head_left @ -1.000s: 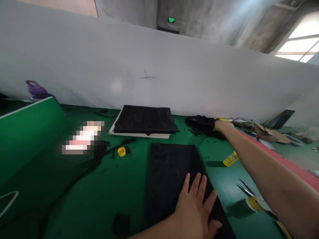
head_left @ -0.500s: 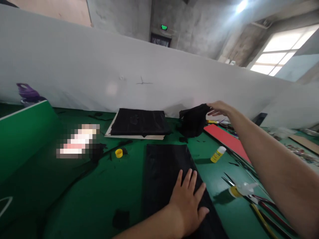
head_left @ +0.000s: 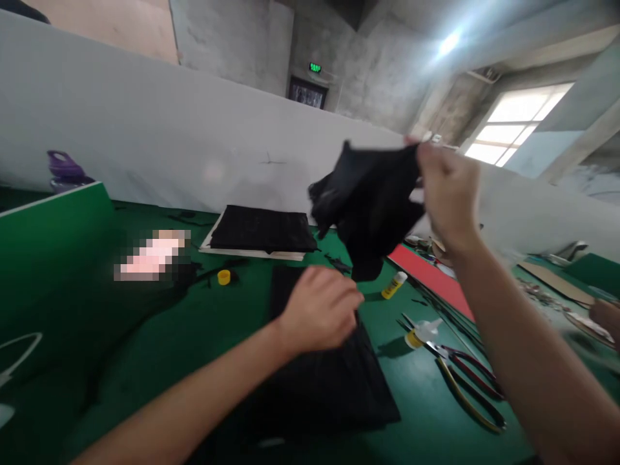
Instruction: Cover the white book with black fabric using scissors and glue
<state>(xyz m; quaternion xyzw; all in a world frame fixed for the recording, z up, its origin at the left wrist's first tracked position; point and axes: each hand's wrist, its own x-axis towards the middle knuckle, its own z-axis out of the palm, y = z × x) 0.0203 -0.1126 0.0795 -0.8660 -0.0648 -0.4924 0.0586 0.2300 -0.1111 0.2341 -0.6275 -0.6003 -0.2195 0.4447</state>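
My right hand [head_left: 448,190] is raised at centre right. It grips a crumpled piece of black cloth [head_left: 375,206] by its upper right corner, and the cloth hangs in loose folds in front of the white partition. Lower down, my left hand [head_left: 322,309] hovers over or rests on a flat black fabric panel [head_left: 320,394]; which of the two I cannot tell. Its fingers are curled together, and whatever may be between them is hidden. The panel lies on the green table, partly covered by my left hand and forearm.
Behind the panel lies a stack of folded black fabric [head_left: 264,229]. Pliers [head_left: 472,387], a glue bottle [head_left: 422,334], a yellow-and-white tube [head_left: 394,285] and a red board [head_left: 436,281] are at right. A yellow cap [head_left: 223,278] sits left. Another person's hand [head_left: 605,320] shows far right.
My right hand has lifted the black cloth off the table, up and towards me. My left hand has gone from lying flat and spread to curled, further forward. The view has shifted slightly.
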